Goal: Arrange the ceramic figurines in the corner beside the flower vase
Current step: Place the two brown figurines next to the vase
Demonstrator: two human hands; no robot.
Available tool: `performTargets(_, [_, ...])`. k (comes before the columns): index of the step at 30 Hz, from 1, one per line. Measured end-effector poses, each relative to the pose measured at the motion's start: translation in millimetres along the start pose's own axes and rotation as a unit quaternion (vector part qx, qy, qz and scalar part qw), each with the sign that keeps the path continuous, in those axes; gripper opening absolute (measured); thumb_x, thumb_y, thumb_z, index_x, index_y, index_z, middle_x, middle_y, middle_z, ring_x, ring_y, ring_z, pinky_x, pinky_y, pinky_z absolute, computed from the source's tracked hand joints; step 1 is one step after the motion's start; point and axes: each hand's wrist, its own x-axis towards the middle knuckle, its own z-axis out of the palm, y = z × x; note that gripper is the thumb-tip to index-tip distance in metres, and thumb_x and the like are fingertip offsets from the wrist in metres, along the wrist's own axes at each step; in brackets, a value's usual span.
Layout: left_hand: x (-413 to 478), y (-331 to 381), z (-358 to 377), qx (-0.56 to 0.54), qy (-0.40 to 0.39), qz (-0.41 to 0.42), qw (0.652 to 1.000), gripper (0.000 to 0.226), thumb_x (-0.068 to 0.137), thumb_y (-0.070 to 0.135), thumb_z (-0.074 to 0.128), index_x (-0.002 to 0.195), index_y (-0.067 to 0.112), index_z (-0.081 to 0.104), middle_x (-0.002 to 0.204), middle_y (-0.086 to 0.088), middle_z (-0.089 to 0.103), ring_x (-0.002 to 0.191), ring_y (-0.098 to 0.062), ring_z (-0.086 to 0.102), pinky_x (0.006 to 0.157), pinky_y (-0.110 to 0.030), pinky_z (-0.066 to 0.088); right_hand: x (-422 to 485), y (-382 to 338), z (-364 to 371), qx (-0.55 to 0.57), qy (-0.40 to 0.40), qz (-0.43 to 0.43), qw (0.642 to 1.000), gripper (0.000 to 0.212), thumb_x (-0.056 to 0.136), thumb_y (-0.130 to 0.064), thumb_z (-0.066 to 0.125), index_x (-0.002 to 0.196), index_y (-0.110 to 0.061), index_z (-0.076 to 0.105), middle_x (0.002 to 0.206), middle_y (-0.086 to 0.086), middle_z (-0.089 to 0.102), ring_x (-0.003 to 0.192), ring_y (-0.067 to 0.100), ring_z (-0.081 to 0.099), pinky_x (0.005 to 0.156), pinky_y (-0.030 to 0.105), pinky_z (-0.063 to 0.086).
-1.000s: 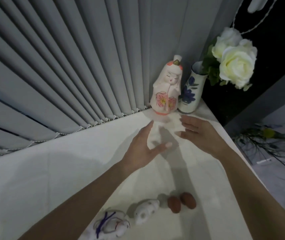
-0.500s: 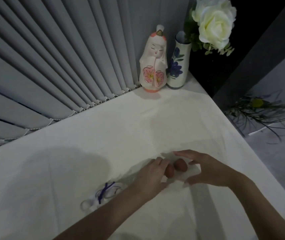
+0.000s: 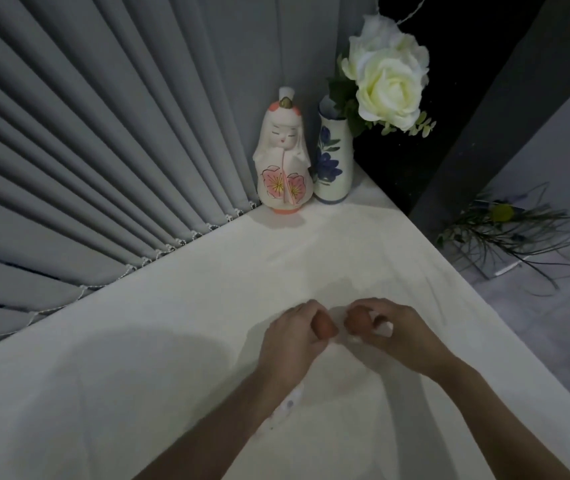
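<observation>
Curling around a small brown figurine [image 3: 325,328], the fingers [image 3: 306,311] of the left hand [image 3: 290,344], clamped on it with the thumb underneath. Closing likewise on a second brown figurine [image 3: 358,319], the fingers [image 3: 380,308] of the right hand [image 3: 399,332], wrapped over its top and right side. Sitting just beside one another, the two brown pieces, with a narrow gap between; whether touching the cloth or lifted slightly off it, hard to tell. Meeting over the near middle of the white-covered counter [image 3: 172,341], both hands, forearms stretching back toward the lower edge of the view. Peeking out under the left wrist, a bit of a white object [image 3: 288,405], mostly hidden and too little shown to identify.

Standing upright in the far corner of the counter, well apart from the hands, a tall white doll figurine [image 3: 283,157] with pink flowers painted on its front. Standing just to its right, nearly touching, a white flower vase [image 3: 334,164] with blue painted blooms, holding white roses [image 3: 389,77]. Hanging behind the counter along its left edge, grey vertical blinds [image 3: 103,133]. Lying on the floor off to the right, some dark green stems [image 3: 512,230].
</observation>
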Motion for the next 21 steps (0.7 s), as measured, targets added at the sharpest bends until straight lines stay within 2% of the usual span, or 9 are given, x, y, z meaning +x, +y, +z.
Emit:
performTargets(2, [29,5,-11,-0.020,0.033,0.009,0.999,0.023,0.070,0.016,0.075,0.081,0.026,0.058,0.084,0.006,0.074,0.080,-0.014,0.066,0.073,-0.027,0.053,23,-2,-13,-0.012,0.048,-0.018,0.999,0.045,0.069,-0.007,0.077,0.092,-0.040,0.058,0.095,-0.010,0.066,0.081,0.003,0.060,0.072,0.002,0.043])
performTargets(5, [76,18,-22,-0.026,0.059,0.036,0.997,0.030,0.070,0.007,0.074,0.080,0.026,0.054,0.080,0.010,0.074,0.075,-0.008,0.064,0.073,-0.025,0.052,61,-3,-35,-0.007,0.108,-0.032,0.994,0.041,0.070,0.002,0.072,0.096,-0.028,0.062,0.098,-0.009,0.065,0.085,0.003,0.059,0.071,0.000,0.044])
performTargets(7, [107,28,-24,-0.007,0.065,0.051,0.997,0.026,0.071,0.005,0.072,0.083,0.021,0.055,0.080,0.011,0.071,0.078,-0.014,0.065,0.076,-0.028,0.052,86,-2,-47,-0.015,0.137,-0.034,0.990,0.036,0.071,0.004,0.069,0.098,-0.019,0.063,0.099,-0.006,0.065,0.086,0.007,0.059,0.069,0.001,0.044])
performTargets(9, [135,39,-25,0.011,0.060,0.067,0.996,0.021,0.074,0.003,0.069,0.088,0.014,0.058,0.086,0.001,0.074,0.083,-0.024,0.066,0.080,-0.037,0.055,110,1,-57,-0.015,0.163,-0.022,0.986,0.032,0.071,0.004,0.068,0.098,-0.013,0.064,0.098,0.000,0.066,0.088,0.012,0.060,0.066,0.002,0.044])
performTargets(11, [158,50,-24,0.035,0.055,0.080,0.995,0.020,0.075,0.002,0.066,0.092,0.010,0.059,0.089,-0.009,0.073,0.087,-0.031,0.065,0.080,-0.040,0.055,130,4,-64,-0.017,0.188,-0.005,0.982,0.027,0.071,0.002,0.067,0.093,-0.013,0.065,0.093,0.005,0.067,0.086,0.016,0.061,0.066,0.008,0.046])
performTargets(14, [178,61,-20,0.083,0.040,0.089,0.992,0.022,0.077,0.002,0.061,0.098,0.006,0.057,0.092,-0.015,0.070,0.089,-0.033,0.064,0.074,-0.036,0.052,149,10,-70,-0.036,0.209,0.010,0.977,0.025,0.069,0.000,0.067,0.090,-0.013,0.065,0.087,0.003,0.065,0.084,0.017,0.060,0.073,0.026,0.048])
performTargets(21, [194,62,-10,0.090,-0.004,0.070,0.993,0.027,0.080,-0.002,0.054,0.105,0.007,0.056,0.102,-0.017,0.067,0.096,-0.034,0.061,0.082,-0.038,0.050,163,27,-69,-0.039,0.207,0.053,0.976,0.030,0.068,-0.003,0.070,0.094,-0.017,0.064,0.085,-0.002,0.063,0.082,0.015,0.060,0.076,0.026,0.045])
